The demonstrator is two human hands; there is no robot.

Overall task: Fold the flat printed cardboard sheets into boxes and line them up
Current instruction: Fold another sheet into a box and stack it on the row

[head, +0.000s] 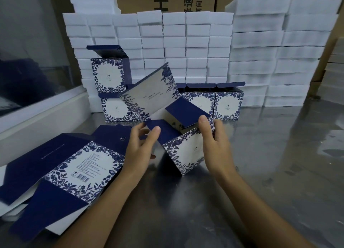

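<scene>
1. A stack of flat printed sheets (61,165) lies at the near left of the bench (279,164), evidently kept within reach of the left hand as the supply to be folded.
2. The left hand (137,151) is held just right of that stack; a dark blue flap (160,134) of the half-folded box (186,151) is pinched between its thumb and fingers (155,134), probably so that it can be turned inward.
3. The half-folded box is held tilted near the middle of the bench, its long lid panel (149,93) standing open toward the far side, which leaves the opening free for tucking.
4. The right hand (214,141) grips the box's right wall, thumb inside the rim and fingers outside, apparently to steady it against the fold.
5. Finished boxes (227,106) are lined up at the far side against stacked white foam blocks (186,48), one (108,74) set on top at the left, lids left open.
</scene>
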